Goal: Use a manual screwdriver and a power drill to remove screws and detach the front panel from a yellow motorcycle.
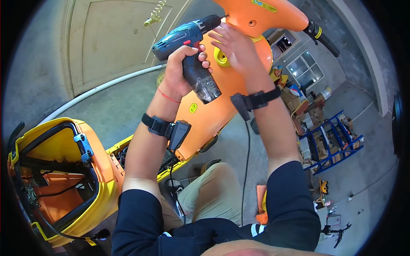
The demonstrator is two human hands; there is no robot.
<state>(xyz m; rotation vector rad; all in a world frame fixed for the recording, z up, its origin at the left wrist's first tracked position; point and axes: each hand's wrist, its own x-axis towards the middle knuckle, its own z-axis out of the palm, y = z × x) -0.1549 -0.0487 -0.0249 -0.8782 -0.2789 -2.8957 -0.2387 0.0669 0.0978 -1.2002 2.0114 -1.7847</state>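
Note:
My left hand (178,68) grips a cordless drill (181,37) by its handle. The drill is dark teal and black, with a battery at its base. Its chuck points up and right, and the thin bit meets or almost meets the orange moulded body part (265,17) at the top. Just right of the chuck is my right hand (235,48), fingers stretched out and apart, near the edge of that part; whether it touches is unclear. Below lies a long orange panel (209,106) with a yellow round fitting (221,56). Black straps with small dark modules sit on both forearms.
An orange and yellow open shell (92,170) with black trim stands at the left. A black grip (324,40) juts from the body part. Farther right are a blue metal rack (333,143) and cardboard boxes. A white pipe (98,91) runs along the wall.

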